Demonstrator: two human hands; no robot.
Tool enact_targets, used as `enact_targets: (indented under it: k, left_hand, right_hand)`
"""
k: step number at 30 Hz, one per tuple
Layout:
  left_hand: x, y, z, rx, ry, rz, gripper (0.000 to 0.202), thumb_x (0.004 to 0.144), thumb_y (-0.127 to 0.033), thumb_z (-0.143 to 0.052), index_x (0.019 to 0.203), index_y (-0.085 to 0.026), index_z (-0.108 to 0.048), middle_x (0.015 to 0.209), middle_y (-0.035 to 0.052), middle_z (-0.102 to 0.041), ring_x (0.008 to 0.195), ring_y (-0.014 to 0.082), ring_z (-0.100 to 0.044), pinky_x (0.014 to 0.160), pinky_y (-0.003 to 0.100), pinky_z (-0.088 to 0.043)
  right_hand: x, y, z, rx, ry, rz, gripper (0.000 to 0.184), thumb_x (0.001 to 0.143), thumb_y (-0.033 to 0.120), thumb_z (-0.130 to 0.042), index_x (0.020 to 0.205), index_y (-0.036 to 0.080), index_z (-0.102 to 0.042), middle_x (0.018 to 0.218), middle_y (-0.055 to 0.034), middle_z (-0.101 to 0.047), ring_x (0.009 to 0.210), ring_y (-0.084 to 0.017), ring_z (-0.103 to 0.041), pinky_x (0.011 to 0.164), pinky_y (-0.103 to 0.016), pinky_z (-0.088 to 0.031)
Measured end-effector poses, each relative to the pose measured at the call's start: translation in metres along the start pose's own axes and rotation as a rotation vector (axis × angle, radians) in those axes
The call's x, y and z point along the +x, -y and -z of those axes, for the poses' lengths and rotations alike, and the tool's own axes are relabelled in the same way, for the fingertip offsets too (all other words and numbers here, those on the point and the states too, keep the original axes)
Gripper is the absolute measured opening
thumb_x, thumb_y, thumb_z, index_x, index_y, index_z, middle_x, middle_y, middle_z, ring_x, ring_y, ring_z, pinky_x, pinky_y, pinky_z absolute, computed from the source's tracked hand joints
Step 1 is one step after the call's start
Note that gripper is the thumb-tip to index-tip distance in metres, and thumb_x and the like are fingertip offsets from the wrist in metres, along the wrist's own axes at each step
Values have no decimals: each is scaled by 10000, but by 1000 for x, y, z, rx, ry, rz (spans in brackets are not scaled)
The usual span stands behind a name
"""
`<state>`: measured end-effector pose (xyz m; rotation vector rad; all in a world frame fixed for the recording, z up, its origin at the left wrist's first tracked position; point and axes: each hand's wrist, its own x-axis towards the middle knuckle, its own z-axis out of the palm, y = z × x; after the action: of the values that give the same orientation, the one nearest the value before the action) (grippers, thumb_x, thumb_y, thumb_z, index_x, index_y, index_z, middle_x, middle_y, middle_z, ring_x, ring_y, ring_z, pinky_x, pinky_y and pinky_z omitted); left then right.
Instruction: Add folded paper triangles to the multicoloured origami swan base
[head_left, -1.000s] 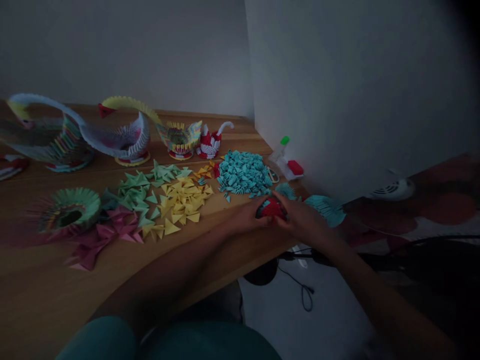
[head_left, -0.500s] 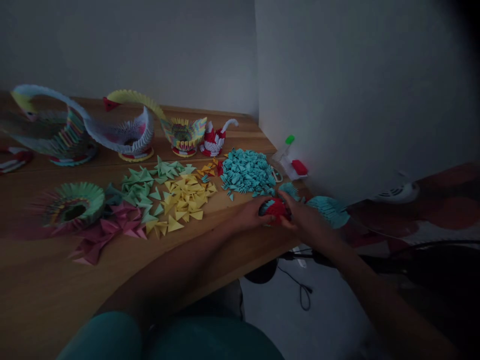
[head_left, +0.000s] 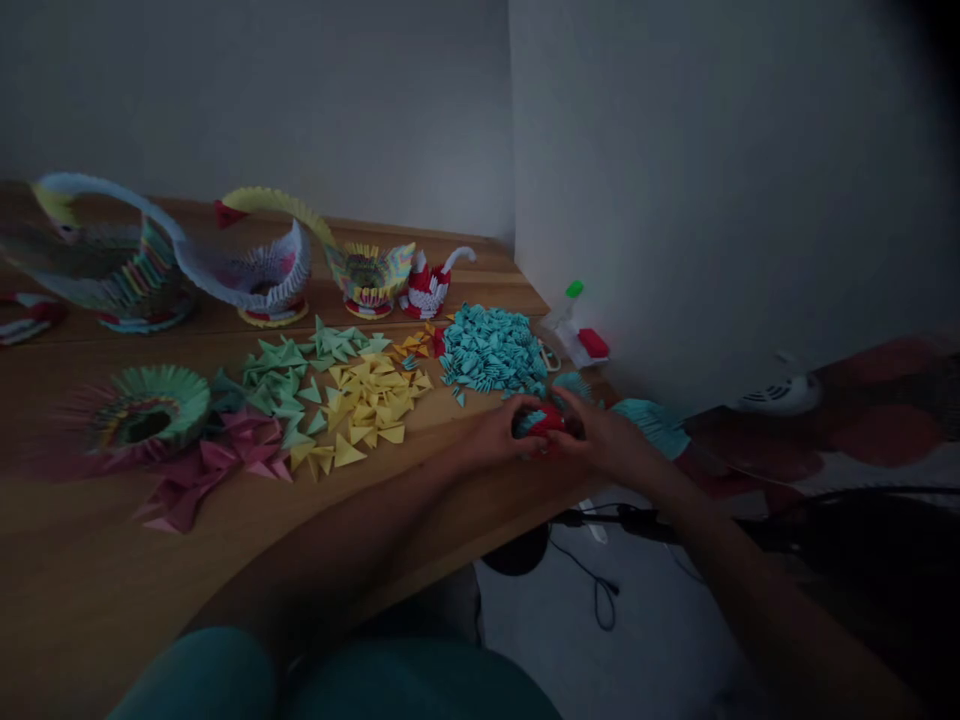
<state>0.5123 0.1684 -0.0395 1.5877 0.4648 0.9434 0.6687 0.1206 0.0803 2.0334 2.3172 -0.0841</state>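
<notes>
Between my two hands is a small rounded piece of folded paper units, red and turquoise (head_left: pixel 551 418). The fingers of my left hand (head_left: pixel 504 430) curl round its left side. My right hand (head_left: pixel 596 430) grips it from the right, thumb and fingers closed on it. Both hands are over the table's right front edge, and their fingers cover part of the piece. Just beyond them lies a heap of turquoise folded paper pieces (head_left: pixel 495 348). A small fan of turquoise paper (head_left: pixel 574 384) sits behind my right hand.
Yellow (head_left: pixel 369 395), green (head_left: pixel 277 370) and pink paper triangles (head_left: pixel 225 450) lie on the wooden table (head_left: pixel 315 530). Several paper swans (head_left: pixel 375 275) stand along the back. A green-pink paper ring (head_left: pixel 150 420) is at left, a green-capped bottle (head_left: pixel 574 290) by the wall, a turquoise pleated piece (head_left: pixel 651 425) at right.
My hands stay on the red and turquoise piece, which has turned slightly. My fingers now cover more of its red part. The view has shifted a little.
</notes>
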Motion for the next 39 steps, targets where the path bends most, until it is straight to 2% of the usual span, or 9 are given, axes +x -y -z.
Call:
enact_targets:
  k: [4,8,11,15,20,26,29,33,39]
  left_hand:
    - [0,1,-2,4,-66,-72,436,810,-347,-693,1167,-174,-513,1193,101,-586,1075,215,-565,919,353,-465]
    - [1,-3,-2,237,-178,-122,343,774,-385,-725,995,-179,-562,1041,74,-609,995,221,-560,890,350,-451]
    - [1,-6,-4,308,-172,-152,267,801,-342,-694,980,-183,-576,1021,68,-624,978,223,-565,889,356,-448]
    - [1,-9,-7,249,-130,-168,237,814,-269,-663,1022,-187,-585,1088,78,-633,1043,229,-568,943,368,-440]
    - [2,-10,-9,96,-147,-90,185,828,-269,-651,971,-166,-595,1035,83,-639,1007,221,-587,941,366,-451]
    - [4,-9,-8,137,-161,-58,112,820,-215,-647,905,-169,-590,1004,61,-649,997,202,-590,937,346,-463]
    - [4,-8,-9,153,-161,-51,105,822,-203,-639,910,-171,-592,1002,61,-645,994,205,-588,949,361,-462]
    - [3,-7,-10,121,-152,-84,144,840,-225,-629,972,-174,-602,1050,72,-641,1043,216,-583,980,377,-450]
    - [5,-6,-9,84,-150,-89,109,828,-206,-628,927,-168,-603,1009,69,-649,1002,207,-592,944,359,-462]
  right_hand:
    - [-1,3,3,-43,9,25,621,830,289,-566,1426,176,-433,952,-89,-739,693,-222,-664,548,-251,-374]
    - [-4,7,6,-67,49,7,670,844,269,-525,1478,154,-343,942,-110,-738,719,-246,-672,547,-258,-363]
    - [-5,9,4,-80,27,-1,688,847,260,-506,1493,134,-306,936,-123,-739,756,-268,-681,574,-269,-390]
    - [-5,8,-1,-72,2,-13,686,831,261,-521,1478,130,-335,933,-126,-744,760,-273,-685,582,-273,-417]
    - [-4,8,-4,-29,-18,11,665,838,245,-506,1470,125,-337,963,-137,-739,769,-275,-690,570,-269,-417]
    - [-4,17,-4,-70,-1,-48,688,843,251,-505,1479,80,-308,855,-127,-744,667,-267,-680,531,-268,-377]
    - [-3,16,-2,-79,-14,-49,655,832,246,-520,1454,101,-375,918,-136,-748,725,-276,-692,562,-279,-404]
    - [1,9,2,-40,9,44,478,836,234,-524,1307,162,-573,1021,-119,-746,815,-263,-696,622,-281,-443]
    - [2,10,1,10,-22,56,313,832,194,-500,1074,229,-696,905,-57,-756,744,-224,-685,576,-266,-387]
